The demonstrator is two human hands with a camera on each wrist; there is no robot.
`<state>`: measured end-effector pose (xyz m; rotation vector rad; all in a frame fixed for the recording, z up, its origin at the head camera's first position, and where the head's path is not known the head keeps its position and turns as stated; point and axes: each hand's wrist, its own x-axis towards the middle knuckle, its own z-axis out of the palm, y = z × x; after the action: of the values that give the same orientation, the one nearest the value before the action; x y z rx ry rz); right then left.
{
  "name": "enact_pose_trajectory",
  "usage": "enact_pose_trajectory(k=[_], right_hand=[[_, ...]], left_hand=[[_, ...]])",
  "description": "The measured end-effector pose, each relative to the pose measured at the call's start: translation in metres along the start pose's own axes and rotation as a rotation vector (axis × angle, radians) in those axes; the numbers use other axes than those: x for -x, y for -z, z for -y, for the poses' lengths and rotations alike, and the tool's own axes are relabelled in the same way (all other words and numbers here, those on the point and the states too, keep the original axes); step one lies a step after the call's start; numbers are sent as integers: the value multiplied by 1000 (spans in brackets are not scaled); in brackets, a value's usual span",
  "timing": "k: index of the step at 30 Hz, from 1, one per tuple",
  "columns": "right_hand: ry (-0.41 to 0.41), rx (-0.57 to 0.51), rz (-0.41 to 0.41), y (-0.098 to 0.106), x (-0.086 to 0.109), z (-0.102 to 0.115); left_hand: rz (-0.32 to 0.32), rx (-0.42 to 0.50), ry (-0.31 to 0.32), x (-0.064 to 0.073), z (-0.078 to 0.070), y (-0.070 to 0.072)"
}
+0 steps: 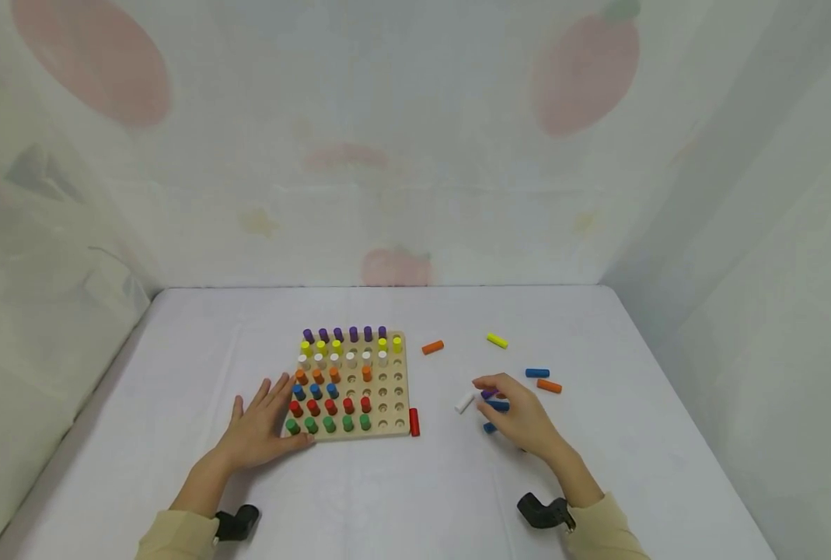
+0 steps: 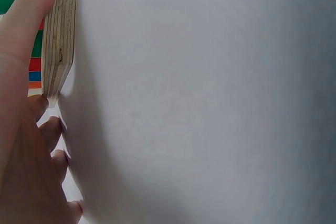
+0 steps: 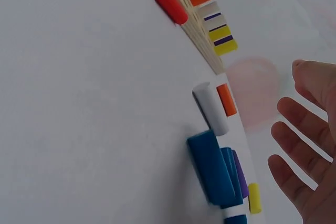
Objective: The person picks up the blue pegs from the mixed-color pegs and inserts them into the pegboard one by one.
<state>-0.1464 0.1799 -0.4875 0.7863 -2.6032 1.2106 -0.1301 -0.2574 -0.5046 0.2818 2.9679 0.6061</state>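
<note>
A wooden pegboard (image 1: 390,397) stands on the table with rows of coloured pegs upright in its holes. My left hand (image 1: 257,432) rests against its left side, fingers spread and fairly straight, the thumb touching the near left corner by the green pegs (image 1: 311,425). To the right of the board, my right hand (image 1: 523,416) hovers over loose pegs with nothing between thumb and fingers. Beneath or beside it lie a blue peg (image 1: 498,405), a second blue peg (image 1: 489,428), a purple peg (image 1: 488,394) and a white peg (image 1: 464,403). The hand partly covers some of them.
A red peg (image 1: 414,421) lies along the board's right edge. Farther off are an orange peg (image 1: 432,348), a yellow peg (image 1: 497,341), another blue peg (image 1: 537,373) and another orange peg (image 1: 549,386). Fabric walls (image 1: 401,218) enclose the white table (image 1: 387,498).
</note>
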Motion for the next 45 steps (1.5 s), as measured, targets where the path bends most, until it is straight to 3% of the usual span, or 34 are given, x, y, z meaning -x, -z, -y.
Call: enact_pose_trajectory(k=[8, 17, 30, 45], right_hand=[[-7, 70, 17, 6, 12, -5], [-94, 133, 40, 6, 20, -6], [-15, 183, 39, 4, 27, -14], [-46, 239, 34, -2, 35, -21]], left_hand=[[-1, 9, 7, 2, -1, 0], [-2, 2, 8, 0, -2, 1], [2, 4, 14, 1, -3, 1], [-7, 5, 7, 1, -4, 2]])
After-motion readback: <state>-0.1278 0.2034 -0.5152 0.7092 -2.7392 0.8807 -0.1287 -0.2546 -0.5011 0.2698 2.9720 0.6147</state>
